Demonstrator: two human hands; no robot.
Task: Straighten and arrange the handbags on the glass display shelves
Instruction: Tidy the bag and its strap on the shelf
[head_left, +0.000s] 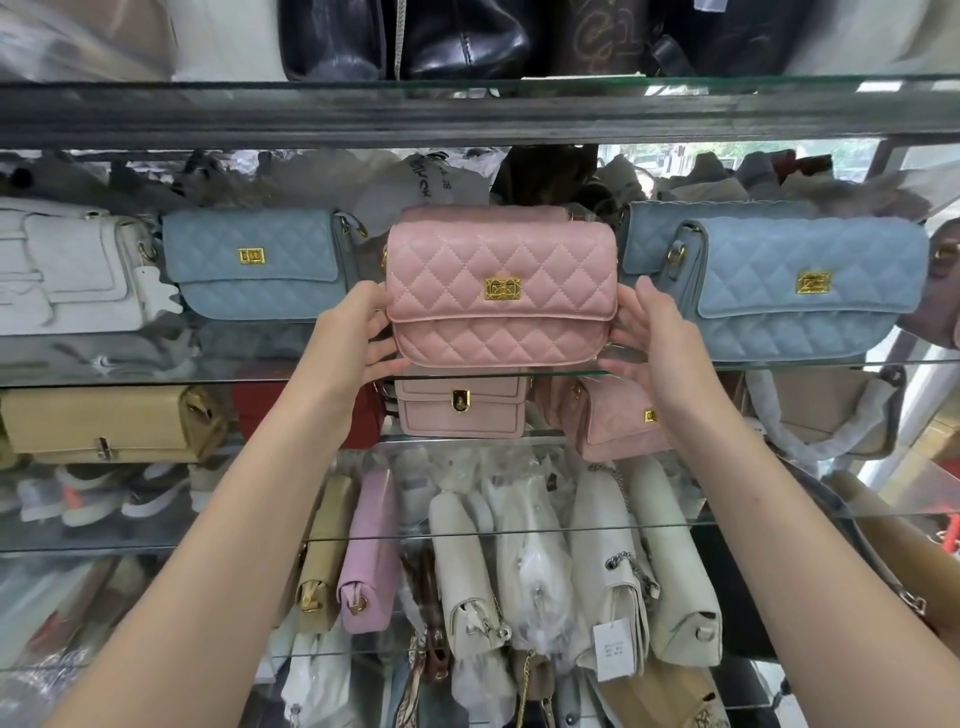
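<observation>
- Both hands clasp the pink bag: left hand at 9 o'clock, right hand at 3.
- Long axis runs 9-to-3 along the shelf; both hands equally near.

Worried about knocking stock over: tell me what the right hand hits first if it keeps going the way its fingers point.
The right hand points up and back along the pink quilted bag; beyond likely lies the blue quilted bag, though depth is unclear.
</observation>
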